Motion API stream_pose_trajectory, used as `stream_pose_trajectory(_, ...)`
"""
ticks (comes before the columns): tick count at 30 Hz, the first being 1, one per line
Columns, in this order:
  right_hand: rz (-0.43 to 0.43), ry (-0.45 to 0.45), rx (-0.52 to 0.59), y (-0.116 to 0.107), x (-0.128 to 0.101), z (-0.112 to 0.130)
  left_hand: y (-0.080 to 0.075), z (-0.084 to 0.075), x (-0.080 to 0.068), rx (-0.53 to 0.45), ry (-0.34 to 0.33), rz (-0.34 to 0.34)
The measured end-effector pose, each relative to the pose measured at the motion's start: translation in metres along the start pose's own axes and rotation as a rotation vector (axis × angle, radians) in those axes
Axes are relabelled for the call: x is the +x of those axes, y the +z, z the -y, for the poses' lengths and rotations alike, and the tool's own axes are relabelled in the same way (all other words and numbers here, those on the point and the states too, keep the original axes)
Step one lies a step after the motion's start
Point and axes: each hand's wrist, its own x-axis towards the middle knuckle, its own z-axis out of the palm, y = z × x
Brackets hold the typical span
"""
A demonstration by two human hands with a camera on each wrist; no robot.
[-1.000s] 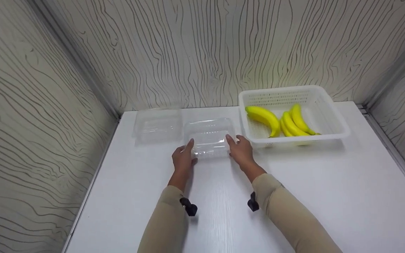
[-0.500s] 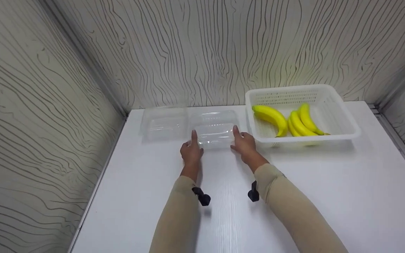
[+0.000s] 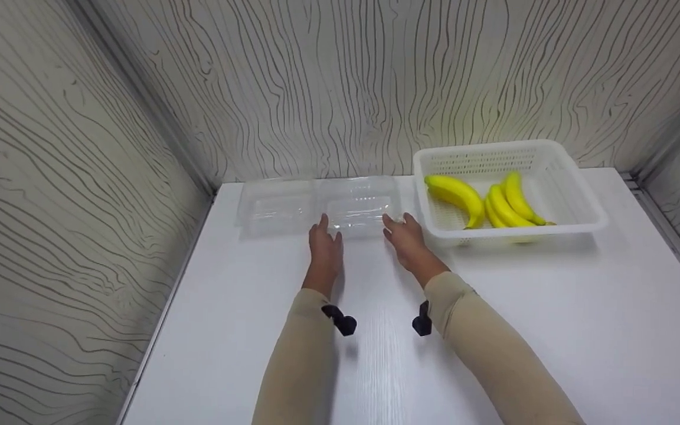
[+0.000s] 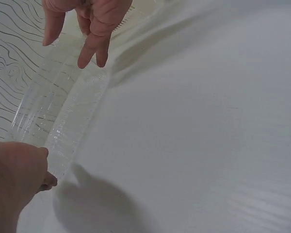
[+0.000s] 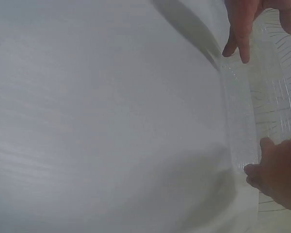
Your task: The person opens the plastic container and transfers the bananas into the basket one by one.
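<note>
A clear plastic container (image 3: 359, 203) stands at the back of the white table, its side beside a second clear plastic container (image 3: 277, 209) to the left. My left hand (image 3: 326, 251) is at the near left corner of the first container, fingers extended and loose. At the near right corner is my right hand (image 3: 408, 239), fingers spread and relaxed. Both wrist views show the container's near wall (image 4: 70, 128) between the hands, with neither hand gripping it. Whether the fingertips touch the plastic, I cannot tell.
To the right, a white perforated basket (image 3: 591, 221) holds several yellow bananas (image 3: 455, 195). It stands close to the right hand. A wood-grain patterned wall (image 3: 340, 88) rises behind the table (image 3: 375, 354), with another panel (image 3: 51, 206) on the left.
The clear container has slid away from me to the back, level with the other one. My hands moved forward with it, and their thumbs and fingers have loosened from its sides.
</note>
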Motion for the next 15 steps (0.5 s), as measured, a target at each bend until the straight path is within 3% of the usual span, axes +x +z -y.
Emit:
stream_pose_trajectory(3,0.018,0.009,0.005,0.001,-0.001,0.002,-0.002,0.005,-0.001,0.316,0.105,-0.006)
stream_pose_trajectory(5,0.03,0.017,-0.003,0.001,-0.002,0.003,-0.003,0.007,0.0,0.41,0.156,-0.022)
stream_pose_trajectory(12,0.072,0.075,-0.148,0.0,-0.011,0.007,-0.005,0.006,-0.004,0.563,0.157,0.001)
stream_pose_trajectory(14,0.082,0.096,-0.173,0.001,-0.017,0.008,-0.005,0.007,-0.006,0.485,0.124,0.009)
stream_pose_trajectory(15,0.087,0.102,-0.183,0.001,-0.02,0.008,-0.004,0.008,-0.008,0.379,0.085,0.02)
